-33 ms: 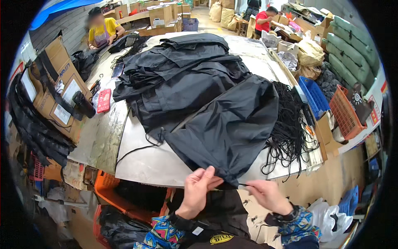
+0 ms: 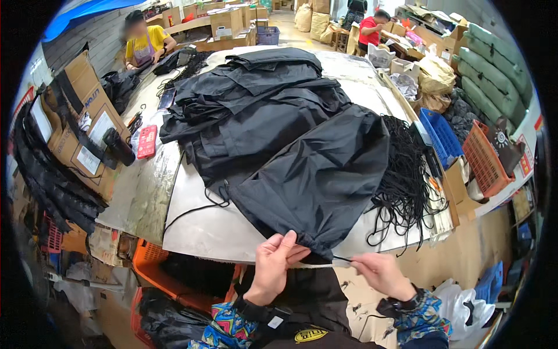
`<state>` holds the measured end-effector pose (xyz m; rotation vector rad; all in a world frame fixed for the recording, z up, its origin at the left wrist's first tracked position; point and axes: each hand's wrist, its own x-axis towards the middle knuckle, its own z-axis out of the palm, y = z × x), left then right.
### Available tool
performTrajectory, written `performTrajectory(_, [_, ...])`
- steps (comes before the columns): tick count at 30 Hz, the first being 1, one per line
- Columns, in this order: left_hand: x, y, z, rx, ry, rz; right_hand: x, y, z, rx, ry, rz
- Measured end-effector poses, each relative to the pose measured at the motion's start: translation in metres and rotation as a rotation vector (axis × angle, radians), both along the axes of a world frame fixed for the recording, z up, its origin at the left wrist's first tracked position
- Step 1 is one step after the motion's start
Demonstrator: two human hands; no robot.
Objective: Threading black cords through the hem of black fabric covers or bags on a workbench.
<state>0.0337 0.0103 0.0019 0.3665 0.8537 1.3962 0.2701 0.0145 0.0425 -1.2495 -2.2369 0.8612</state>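
A black fabric bag [image 2: 325, 174] lies on the table with its near corner at the front edge. My left hand [image 2: 272, 264] pinches the gathered fabric at that corner between thumb and fingers. From the corner a short length of black cord [image 2: 342, 259] runs taut to the right. My right hand [image 2: 381, 273] is closed on the end of this cord. A loose black cord [image 2: 195, 210] trails from the bag's left corner across the white tabletop. Beside the bag on the right sits a heap of black cords [image 2: 401, 180], and behind it a pile of black fabric pieces [image 2: 256, 104].
Left on the table [image 2: 209, 232] are a red phone-like item [image 2: 147, 141], a dark bottle [image 2: 118, 146] and a cardboard box [image 2: 93, 125]. An orange crate [image 2: 150, 259] stands under the front edge. Blue [image 2: 440, 136] and orange baskets [image 2: 487, 160] stand right. Two people sit working farther back.
My right hand has shifted slightly to the right, and a little more cord shows between it and the bag's corner. My left hand keeps its pinch.
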Motion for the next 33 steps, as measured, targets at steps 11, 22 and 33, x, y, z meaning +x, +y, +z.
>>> performTrajectory(11, [0.049, 0.0, -0.004, 0.248, 0.231, -0.148, -0.002, 0.025, 0.017, 0.245, -0.042, 0.082])
performTrajectory(22, [0.068, 0.024, 0.026, 0.823, 1.138, -0.049, -0.061, 0.046, 0.16, 0.839, 0.518, 0.053])
performTrajectory(33, [-0.05, 0.091, -0.026, 0.901, 2.204, -0.037, 0.405, -0.103, -0.016, 0.869, 1.47, -0.949])
